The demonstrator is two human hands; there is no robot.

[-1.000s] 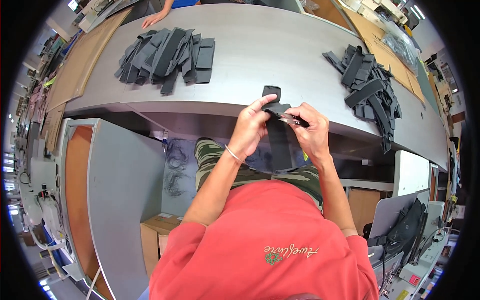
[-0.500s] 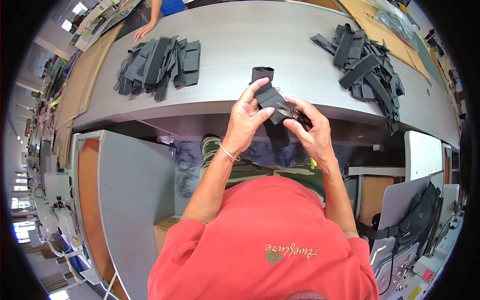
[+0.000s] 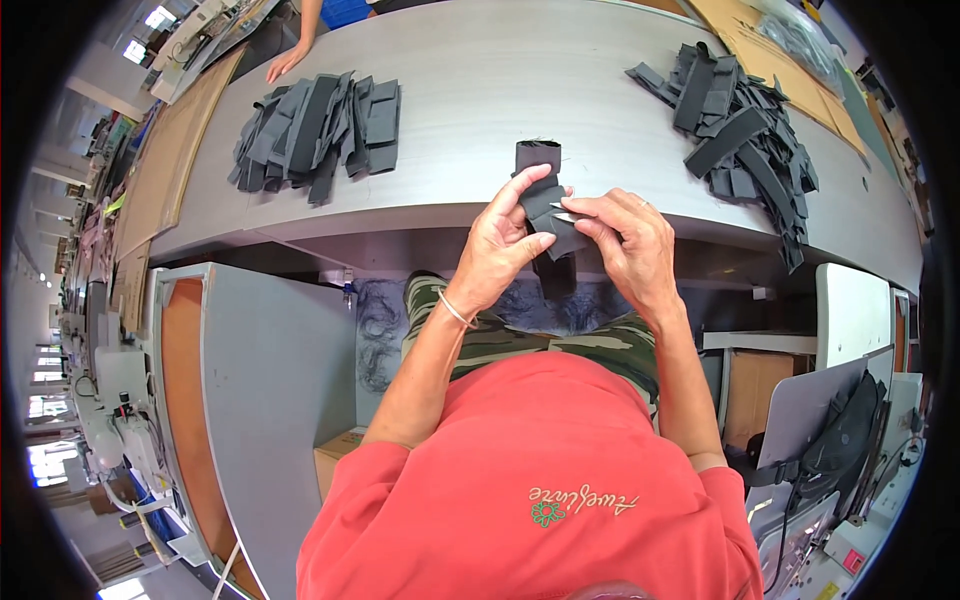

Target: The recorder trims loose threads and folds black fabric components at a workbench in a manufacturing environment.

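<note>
Held over the front edge of the table is a dark grey fabric strip [image 3: 562,236] with folded, stitched sections. My left hand [image 3: 497,245] grips it from the left, thumb on top and fingers behind. The strip's far end stands up over the tabletop and its other end hangs below the edge. My right hand [image 3: 632,245] is closed around a small pair of thread snips [image 3: 564,216]. Their pale pointed blades stick out to the left over the strip, while the handles are hidden in my palm. Whether the tips touch the fabric I cannot tell.
A pile of similar dark strips [image 3: 310,135] lies on the grey table [image 3: 480,80] at left, and a looser pile [image 3: 745,140] at right. Another person's hand [image 3: 289,62] rests on the far left edge. Grey cabinet panels [image 3: 285,370] flank my legs.
My right hand has turned and shifted slightly right, so the snips' dark handles no longer show and the blades do. The strip has moved a little right and down in my left hand.
</note>
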